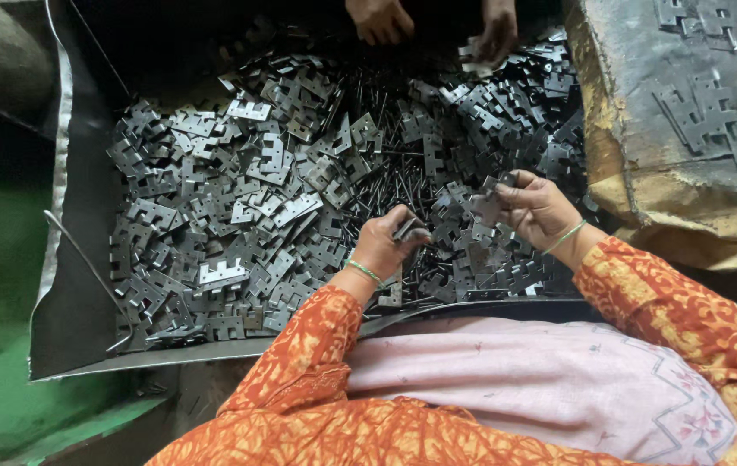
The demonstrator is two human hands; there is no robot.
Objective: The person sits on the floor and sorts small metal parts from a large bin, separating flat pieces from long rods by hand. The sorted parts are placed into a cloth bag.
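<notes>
Two small dark hinge plates are in play: right hand [534, 210] pinches one plate [491, 200] at its 9 o'clock, long axis roughly upright, left hand [388, 242] curls around another piece [409, 229], heaped tray [75, 285] beneath both.

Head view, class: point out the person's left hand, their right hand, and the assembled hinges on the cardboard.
left hand [386, 242], head view, on the knuckles
right hand [534, 210], head view, on the back of the hand
assembled hinges [714, 121], head view, on a middle plate
</notes>
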